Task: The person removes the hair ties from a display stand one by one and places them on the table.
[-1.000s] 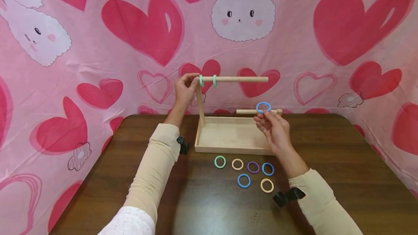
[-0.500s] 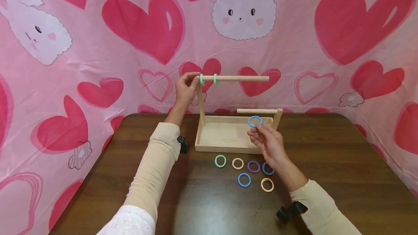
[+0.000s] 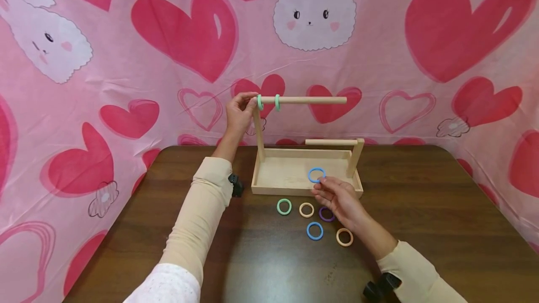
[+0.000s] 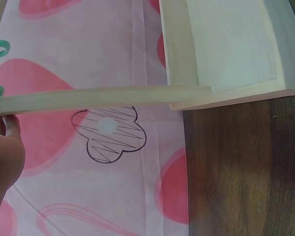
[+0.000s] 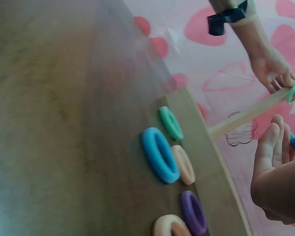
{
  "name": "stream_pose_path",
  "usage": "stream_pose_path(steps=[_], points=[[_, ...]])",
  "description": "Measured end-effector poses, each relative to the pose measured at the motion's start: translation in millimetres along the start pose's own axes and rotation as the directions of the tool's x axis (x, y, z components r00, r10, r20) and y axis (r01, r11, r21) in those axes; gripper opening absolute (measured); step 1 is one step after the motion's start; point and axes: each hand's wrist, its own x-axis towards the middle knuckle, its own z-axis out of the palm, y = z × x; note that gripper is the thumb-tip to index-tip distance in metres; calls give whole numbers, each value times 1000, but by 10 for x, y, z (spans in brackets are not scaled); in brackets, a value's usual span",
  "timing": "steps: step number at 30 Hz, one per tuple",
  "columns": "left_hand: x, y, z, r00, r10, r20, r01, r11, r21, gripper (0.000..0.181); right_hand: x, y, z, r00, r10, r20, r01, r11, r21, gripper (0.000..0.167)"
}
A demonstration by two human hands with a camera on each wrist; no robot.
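Note:
In the head view my left hand (image 3: 240,115) grips the top corner of a wooden stand, where its tall post (image 3: 258,137) meets the upper rod (image 3: 316,100). Two green rings (image 3: 277,103) hang on that rod near this hand. My right hand (image 3: 343,201) pinches a blue ring (image 3: 309,174) between thumb and fingers, above the front part of the stand's tray (image 3: 290,191). On the table in front lie a green ring (image 3: 278,206), a second blue ring (image 3: 308,231), two peach rings (image 3: 338,237) and a purple ring (image 3: 321,215), partly covered by my right hand.
A shorter post (image 3: 355,159) at the tray's right end carries a lower rod (image 3: 330,142) pointing left. The dark wooden table (image 3: 425,209) reaches back to a pink cloth (image 3: 168,50) with hearts and rabbits. Black cameras are strapped to both wrists.
My right hand has moved down and left with the blue ring, from beside the lower rod to the tray's front. It now hides another blue ring on the table. My left hand stays put.

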Motion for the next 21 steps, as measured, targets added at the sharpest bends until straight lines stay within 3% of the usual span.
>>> stream_pose_path(steps=[6, 13, 17, 21], points=[[-6, 16, 0, 1000, 6, 3, -6, 1000, 6, 19, -39, 102, -61, 988, 83, 126, -78, 996, -44, 32], [-19, 38, 0, 1000, -10, 4, 10, 1000, 28, 20, -51, 204, -50, 944, 214, 251, -184, 973, -139, 27], [-22, 43, 2, 1000, -11, 5, 11, 1000, 28, 20, -61, 283, 7, 919, 279, 278, -224, 951, -211, 22], [-17, 37, 4, 1000, -10, 2, 10, 1000, 15, 19, -62, 363, 68, 894, 358, 269, -270, 910, -315, 13]])
